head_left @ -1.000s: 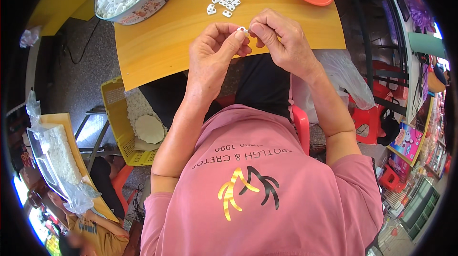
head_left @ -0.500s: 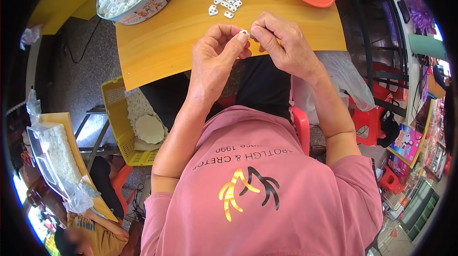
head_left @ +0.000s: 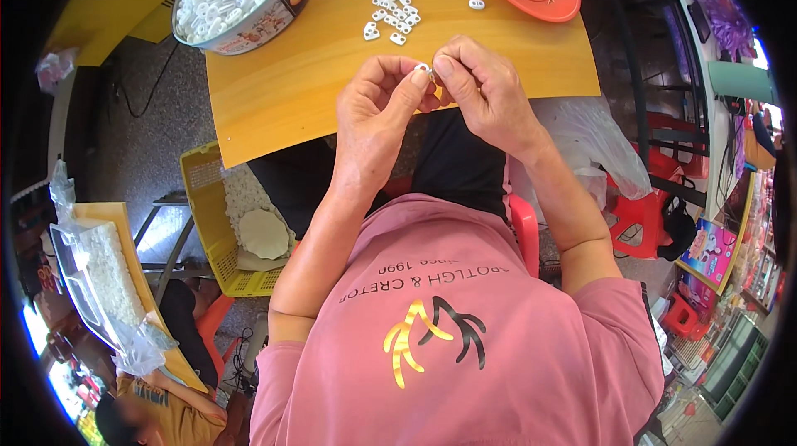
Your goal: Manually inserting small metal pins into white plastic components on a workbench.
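My left hand (head_left: 378,105) pinches a small white plastic piece (head_left: 423,69) between thumb and fingertips, just off the near edge of the wooden table (head_left: 274,97). Against it, my right hand (head_left: 486,89) has its thumb and fingers pressed together; whatever they hold is too small to make out. Several white oval pieces with two dark holes (head_left: 395,16) lie loose on the tabletop beyond my hands. Farther right, a red plate (head_left: 554,6) carries small grey parts and thin wooden sticks.
A round tin (head_left: 249,39) heaped with white pieces stands at the table's far left. Below it is a yellow plastic crate (head_left: 203,197) with white pieces inside. A clear plastic bag (head_left: 598,139) hangs at right. Another person (head_left: 170,404) sits at lower left by a small table.
Both hands keep their pinch around the small white piece and sit slightly lower in view. The table and its contents have shifted slightly with the view.
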The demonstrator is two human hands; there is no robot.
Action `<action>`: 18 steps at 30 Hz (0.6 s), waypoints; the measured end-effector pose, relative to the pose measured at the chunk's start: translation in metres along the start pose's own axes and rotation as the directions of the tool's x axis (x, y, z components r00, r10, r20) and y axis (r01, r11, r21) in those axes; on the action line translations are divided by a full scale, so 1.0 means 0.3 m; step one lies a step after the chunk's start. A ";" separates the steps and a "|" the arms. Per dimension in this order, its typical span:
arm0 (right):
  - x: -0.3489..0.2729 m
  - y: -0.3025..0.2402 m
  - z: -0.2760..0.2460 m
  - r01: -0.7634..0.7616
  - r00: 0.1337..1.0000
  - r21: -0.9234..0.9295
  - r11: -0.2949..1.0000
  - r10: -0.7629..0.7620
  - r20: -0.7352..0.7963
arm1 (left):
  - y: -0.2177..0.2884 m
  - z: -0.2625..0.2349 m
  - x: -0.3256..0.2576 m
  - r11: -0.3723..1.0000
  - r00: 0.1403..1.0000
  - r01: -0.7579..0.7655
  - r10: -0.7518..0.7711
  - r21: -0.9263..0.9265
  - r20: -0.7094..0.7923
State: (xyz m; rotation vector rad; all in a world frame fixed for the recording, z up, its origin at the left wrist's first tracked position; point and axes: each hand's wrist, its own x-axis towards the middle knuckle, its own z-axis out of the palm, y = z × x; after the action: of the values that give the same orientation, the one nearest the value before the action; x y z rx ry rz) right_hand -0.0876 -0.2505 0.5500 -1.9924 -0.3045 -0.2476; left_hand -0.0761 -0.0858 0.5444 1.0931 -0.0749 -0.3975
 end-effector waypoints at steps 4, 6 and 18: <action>0.023 0.000 0.004 0.276 0.958 -0.185 0.943 -0.285 -0.023 | 0.000 0.002 -0.002 0.997 0.999 -0.034 0.035 0.068 -0.014; 0.024 0.007 0.012 0.278 0.957 -0.198 0.940 -0.288 -0.021 | -0.002 0.006 0.000 0.989 0.998 -0.054 0.060 0.138 -0.037; 0.028 0.030 -0.045 0.208 0.977 -0.216 0.954 -0.191 0.097 | -0.040 -0.030 0.046 0.993 0.993 0.115 -0.116 -0.017 -0.018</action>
State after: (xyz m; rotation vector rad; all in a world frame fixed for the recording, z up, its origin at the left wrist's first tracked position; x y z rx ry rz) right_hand -0.0773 -0.2656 0.5506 -2.2001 -0.5484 -0.3491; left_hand -0.0645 -0.0878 0.5278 1.0883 0.0080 -0.4908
